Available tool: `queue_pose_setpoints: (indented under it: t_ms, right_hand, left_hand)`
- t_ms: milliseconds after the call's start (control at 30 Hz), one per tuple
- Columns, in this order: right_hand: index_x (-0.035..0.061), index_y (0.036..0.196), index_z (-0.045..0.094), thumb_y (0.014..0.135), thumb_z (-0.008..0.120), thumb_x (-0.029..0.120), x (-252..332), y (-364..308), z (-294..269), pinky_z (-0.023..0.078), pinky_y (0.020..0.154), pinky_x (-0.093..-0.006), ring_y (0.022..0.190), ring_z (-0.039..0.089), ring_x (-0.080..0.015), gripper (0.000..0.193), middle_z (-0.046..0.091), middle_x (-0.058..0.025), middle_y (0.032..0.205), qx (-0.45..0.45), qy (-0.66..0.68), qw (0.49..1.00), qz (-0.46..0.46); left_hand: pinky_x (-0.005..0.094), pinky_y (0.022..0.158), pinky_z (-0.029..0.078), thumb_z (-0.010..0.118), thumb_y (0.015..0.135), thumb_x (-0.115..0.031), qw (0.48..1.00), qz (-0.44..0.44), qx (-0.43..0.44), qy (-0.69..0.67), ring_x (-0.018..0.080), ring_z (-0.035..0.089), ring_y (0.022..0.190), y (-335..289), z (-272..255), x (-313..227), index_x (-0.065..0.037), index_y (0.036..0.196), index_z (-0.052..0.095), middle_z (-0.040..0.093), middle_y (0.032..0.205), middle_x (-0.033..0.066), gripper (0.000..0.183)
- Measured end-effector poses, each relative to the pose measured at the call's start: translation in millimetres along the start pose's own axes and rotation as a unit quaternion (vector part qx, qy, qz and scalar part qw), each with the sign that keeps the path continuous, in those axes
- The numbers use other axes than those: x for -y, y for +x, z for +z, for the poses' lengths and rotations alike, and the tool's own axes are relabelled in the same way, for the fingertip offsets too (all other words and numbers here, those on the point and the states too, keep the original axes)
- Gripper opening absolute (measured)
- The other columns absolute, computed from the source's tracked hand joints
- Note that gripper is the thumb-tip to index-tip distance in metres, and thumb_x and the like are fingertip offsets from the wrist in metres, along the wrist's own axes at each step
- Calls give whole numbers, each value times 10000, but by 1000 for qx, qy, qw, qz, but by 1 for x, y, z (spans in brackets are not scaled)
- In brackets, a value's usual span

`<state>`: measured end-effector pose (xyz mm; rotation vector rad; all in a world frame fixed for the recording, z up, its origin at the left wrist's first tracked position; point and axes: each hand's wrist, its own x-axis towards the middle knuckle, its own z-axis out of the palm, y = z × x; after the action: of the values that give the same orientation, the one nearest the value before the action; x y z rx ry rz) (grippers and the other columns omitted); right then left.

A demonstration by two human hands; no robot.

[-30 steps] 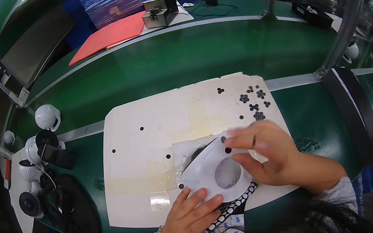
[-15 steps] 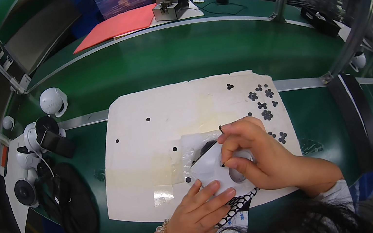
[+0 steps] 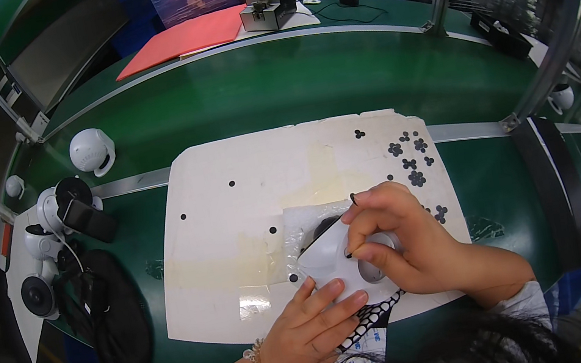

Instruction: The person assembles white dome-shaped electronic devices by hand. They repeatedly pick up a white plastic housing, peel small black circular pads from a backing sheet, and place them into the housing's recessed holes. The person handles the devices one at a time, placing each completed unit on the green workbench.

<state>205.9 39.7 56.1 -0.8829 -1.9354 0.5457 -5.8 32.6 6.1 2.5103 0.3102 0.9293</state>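
The left hand (image 3: 307, 338) lies, fingers spread, on the white shell (image 3: 328, 257). The right hand (image 3: 409, 238) has fingers nearly closed at a black dot (image 3: 348, 252), grip unclear.

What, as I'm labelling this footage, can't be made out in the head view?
In the head view:
White part: right side hidden by right hand, lower left partly by left hand.
Printed sheet: near end covered by hair.
Black speck at a right fingertip: too small to identify.
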Motion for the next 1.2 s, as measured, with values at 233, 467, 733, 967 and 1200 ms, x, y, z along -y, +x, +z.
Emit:
queue_pose_setpoints:
  t_ms: [233, 467, 733, 967, 1200]
  right_hand:
    - [115, 1044, 579, 736, 621, 105, 24, -12, -3, 226, 924, -433, 1028, 504, -178, 312, 580, -15, 986, -2, -349, 931, -102]
    - [119, 873, 641, 746, 639, 179, 17, -49, -7, 165, 979, -459, 1268, 213, -372, 141, 330, -170, 1331, -2, -116, 992, 52]
    - [109, 804, 633, 791, 596, 167, 12, -52, 2, 96, 1022, -455, 1297, 86, -415, 70, 184, -221, 1394, 5, -34, 994, 105]
    - [123, 828, 638, 782, 608, 188, 11, -55, 5, 110, 1015, -452, 1288, 123, -406, 85, 223, -205, 1384, -6, -59, 994, 90]
    - [198, 927, 657, 723, 664, 272, 2, -72, 2, 174, 969, -437, 1244, 230, -340, 218, 362, -134, 1312, -37, -332, 940, -74]
  left_hand:
    - [447, 1055, 170, 523, 653, 3, 1000, -13, 14, 18, 259, 298, 1265, -1, -2, -1, -76, 984, 542, 454, 1274, 60, 341]
    - [460, 1044, 184, 540, 604, -9, 999, -7, 9, 33, 270, 306, 1260, -4, 3, 0, -80, 945, 548, 464, 1266, 63, 348]
    - [464, 1039, 189, 571, 586, -12, 999, -2, -33, 38, 271, 336, 1243, -1, 8, 3, -79, 881, 578, 477, 1255, 60, 302]
    - [461, 1035, 196, 589, 612, -17, 998, -11, -39, 43, 272, 354, 1231, 1, 9, 0, -69, 876, 575, 493, 1237, 61, 269]
    - [461, 1031, 203, 594, 620, -18, 998, -20, -53, 37, 269, 363, 1224, 1, 10, 0, -72, 871, 575, 506, 1220, 62, 257]
